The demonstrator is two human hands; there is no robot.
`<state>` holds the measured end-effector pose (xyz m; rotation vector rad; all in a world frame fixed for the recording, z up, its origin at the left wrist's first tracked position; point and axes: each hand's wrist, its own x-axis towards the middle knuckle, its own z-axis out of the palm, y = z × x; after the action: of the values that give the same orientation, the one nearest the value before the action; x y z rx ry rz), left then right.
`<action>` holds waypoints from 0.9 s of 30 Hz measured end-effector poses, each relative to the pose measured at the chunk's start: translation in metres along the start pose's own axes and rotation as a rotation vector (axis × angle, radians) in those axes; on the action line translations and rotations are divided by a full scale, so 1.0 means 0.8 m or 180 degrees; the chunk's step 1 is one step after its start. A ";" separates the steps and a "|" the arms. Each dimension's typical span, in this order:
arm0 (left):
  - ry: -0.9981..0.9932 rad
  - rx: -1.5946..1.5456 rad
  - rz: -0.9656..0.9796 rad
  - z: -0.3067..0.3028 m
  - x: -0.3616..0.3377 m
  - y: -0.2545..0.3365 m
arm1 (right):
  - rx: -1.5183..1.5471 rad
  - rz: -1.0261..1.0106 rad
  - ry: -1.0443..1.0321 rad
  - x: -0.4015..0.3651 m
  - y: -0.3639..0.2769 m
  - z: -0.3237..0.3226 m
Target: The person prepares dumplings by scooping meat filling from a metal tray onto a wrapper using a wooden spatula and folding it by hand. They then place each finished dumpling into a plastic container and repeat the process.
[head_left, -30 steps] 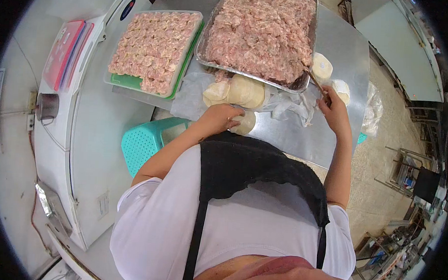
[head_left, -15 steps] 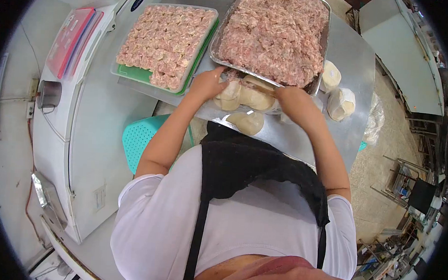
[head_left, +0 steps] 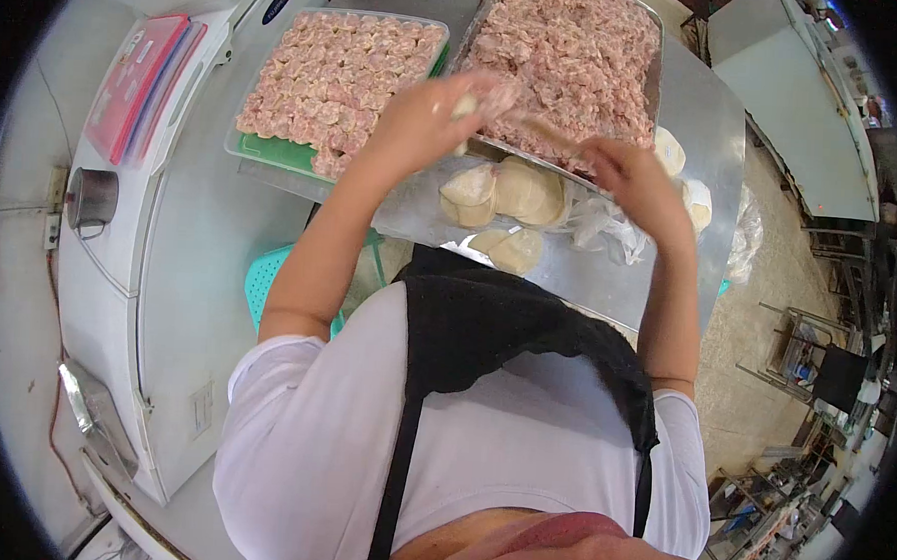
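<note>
My left hand (head_left: 420, 124), slightly blurred, is raised by the near left corner of the metal tray (head_left: 534, 159), its fingers curled around a round dough wrapper (head_left: 465, 108) with ground meat (head_left: 499, 97) on it. A flat wooden stick (head_left: 553, 136) is in my right hand (head_left: 628, 176), its tip pointing toward that wrapper. The tray is heaped with ground meat. Below my hands lie stacks of pale round wrappers (head_left: 467, 194) and a crumpled clear plastic bag (head_left: 611, 230). At the left, rows of filled dumplings (head_left: 337, 75) cover most of a plastic tray (head_left: 274, 149) with a green base.
More wrapper stacks (head_left: 668, 150) lie right of the metal tray on the steel table (head_left: 702, 101). A white refrigerator (head_left: 207, 300) stands at the left, with a metal pot (head_left: 93, 199) beside it. A teal perforated stool (head_left: 264, 280) is under the table edge.
My left hand has risen from the wrapper stacks, with a wrapper and meat now in it. My right hand has moved up and right with the stick. The wrapper stacks are now uncovered.
</note>
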<state>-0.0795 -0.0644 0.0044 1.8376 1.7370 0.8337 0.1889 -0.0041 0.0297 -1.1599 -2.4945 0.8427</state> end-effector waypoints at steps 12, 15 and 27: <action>-0.0954 0.0685 0.0138 0.079 -0.030 -0.053 | -0.1954 0.0459 0.0717 -0.007 0.044 -0.028; -0.0530 0.0783 0.0145 0.131 -0.031 -0.082 | -0.2146 0.0044 0.0760 0.009 0.057 -0.028; -0.0145 0.0510 -0.0583 0.134 -0.034 -0.077 | -0.1812 -0.0211 0.0905 0.035 0.137 0.041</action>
<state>-0.0475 -0.0787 -0.1172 1.7478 1.9569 0.5913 0.2225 0.0602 -0.0625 -1.2367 -2.5719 -0.0720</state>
